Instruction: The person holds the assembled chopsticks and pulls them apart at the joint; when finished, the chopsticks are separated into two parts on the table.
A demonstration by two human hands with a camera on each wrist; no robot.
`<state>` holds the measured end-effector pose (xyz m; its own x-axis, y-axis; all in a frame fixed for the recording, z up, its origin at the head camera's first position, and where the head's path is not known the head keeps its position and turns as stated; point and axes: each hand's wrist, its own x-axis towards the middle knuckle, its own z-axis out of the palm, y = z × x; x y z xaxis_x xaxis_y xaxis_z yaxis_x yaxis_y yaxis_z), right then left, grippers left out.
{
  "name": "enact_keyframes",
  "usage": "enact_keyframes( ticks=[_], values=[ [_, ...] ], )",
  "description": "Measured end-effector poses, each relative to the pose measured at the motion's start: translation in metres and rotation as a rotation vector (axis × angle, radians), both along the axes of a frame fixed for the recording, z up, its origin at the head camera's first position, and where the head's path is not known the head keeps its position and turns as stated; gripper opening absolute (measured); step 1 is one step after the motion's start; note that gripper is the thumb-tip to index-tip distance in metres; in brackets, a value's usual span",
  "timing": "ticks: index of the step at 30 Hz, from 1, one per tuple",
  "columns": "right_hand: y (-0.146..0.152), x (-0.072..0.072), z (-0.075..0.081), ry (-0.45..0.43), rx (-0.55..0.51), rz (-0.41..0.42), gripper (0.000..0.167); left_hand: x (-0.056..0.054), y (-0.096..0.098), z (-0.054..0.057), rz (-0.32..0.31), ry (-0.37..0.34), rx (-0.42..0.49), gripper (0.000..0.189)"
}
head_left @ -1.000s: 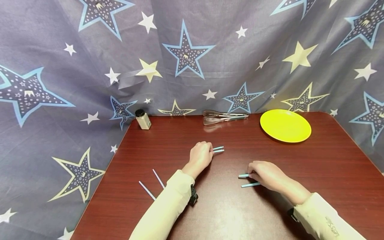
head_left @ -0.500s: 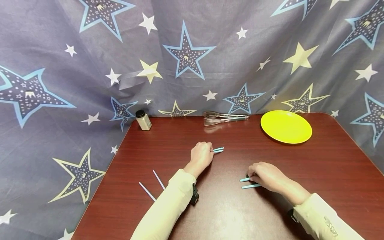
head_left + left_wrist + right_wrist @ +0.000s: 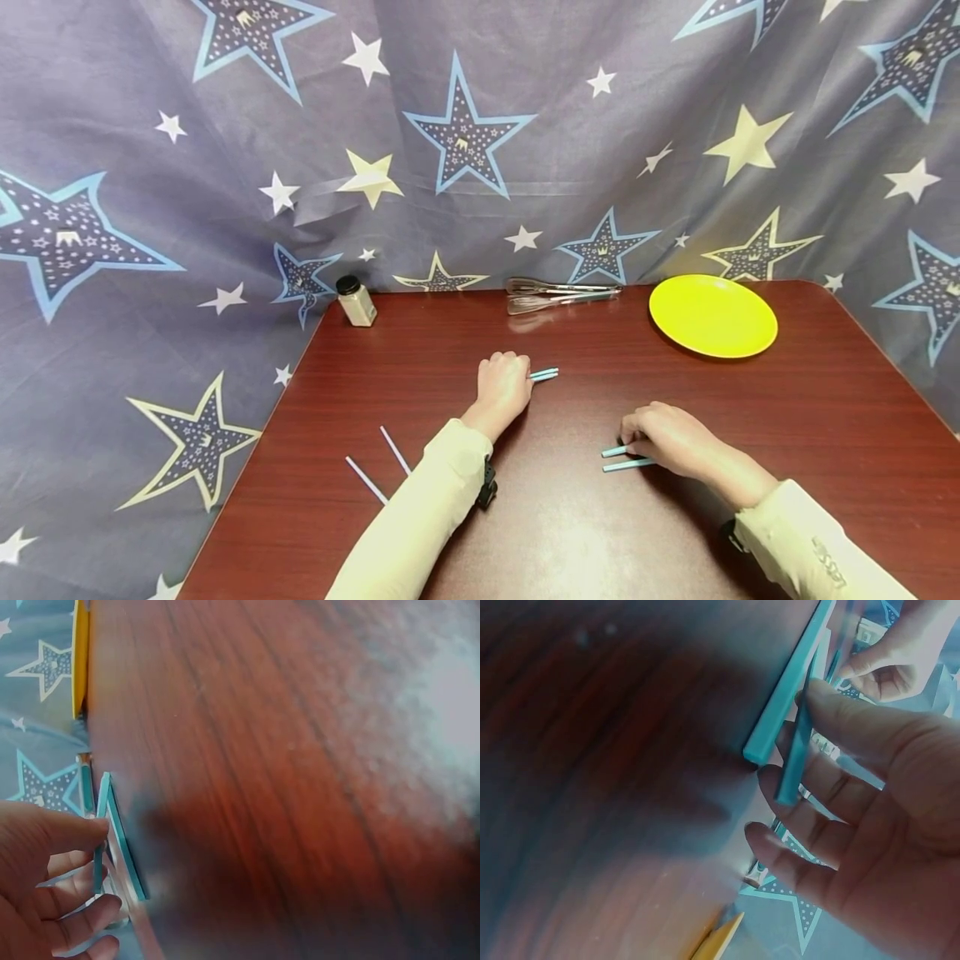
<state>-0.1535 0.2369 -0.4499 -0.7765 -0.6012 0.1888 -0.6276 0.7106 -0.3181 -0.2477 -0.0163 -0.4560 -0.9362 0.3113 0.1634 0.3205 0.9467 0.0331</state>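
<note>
My left hand is low over the middle of the table, pinching a slim teal stick between thumb and index finger. A second teal stick lies on the wood right beside it, their far ends nearly meeting. Nearer the front, my right hand pinches another teal stick with thumb and fingertips. Next to that one rests a square-edged teal stick on the tabletop, the two slightly apart. Two lavender sticks, one left of the other, are partly hidden behind my left sleeve.
A yellow plate is at the back right of the reddish-brown table. Metal utensils with wire heads lie at the back edge. A black-capped shaker stands at the back left, before a star-patterned curtain.
The stick in my right hand has swung toward the one lying beside it, narrowing the gap. At my left hand, the two stick ends have also drawn closer together. Both arms stay almost in place.
</note>
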Motion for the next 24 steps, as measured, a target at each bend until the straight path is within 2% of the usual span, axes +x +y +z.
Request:
enact_keyframes(
  ticks=[8,24],
  values=[
    [0.0045,0.0021,0.0001,-0.029,0.018,0.001,0.024,-0.0034,0.0033,-0.0025,0.000,-0.027,-0.056,0.011],
    [0.0076,0.0027,-0.0008,-0.023,0.007,0.015,0.027,-0.0065,0.0060,-0.0019,-0.018,-0.032,-0.091,0.009]
  ],
)
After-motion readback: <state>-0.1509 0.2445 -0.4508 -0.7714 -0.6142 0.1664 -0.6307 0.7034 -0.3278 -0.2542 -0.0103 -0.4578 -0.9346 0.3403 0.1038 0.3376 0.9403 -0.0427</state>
